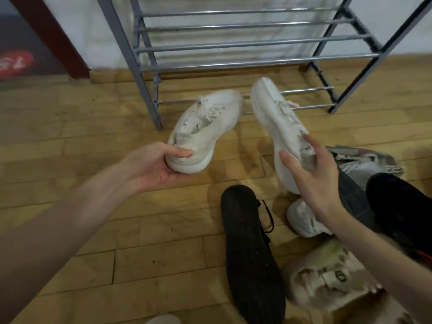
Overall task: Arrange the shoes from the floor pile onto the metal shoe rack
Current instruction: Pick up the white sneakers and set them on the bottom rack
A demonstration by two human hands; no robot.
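Note:
My left hand [152,163] grips the heel of a white sneaker [205,127], held above the floor with its toe toward the metal shoe rack [233,46]. My right hand [313,176] holds the heel end of a second white sneaker [275,118], thumb and fingers spread around it, its toe raised toward the rack's lowest bars [304,99]. The rack's grey shelves carry no shoes in view. The floor pile lies at lower right: a black shoe [250,249] sole up, a beige strapped shoe [332,279], another white shoe [304,218] and a black shoe [402,206].
Wooden plank floor [93,141] spreads to the left of the rack. A white wall stands behind the rack. A dark red door frame [51,36] rises at upper left. A grey patterned shoe [364,155] lies at the right edge of the pile.

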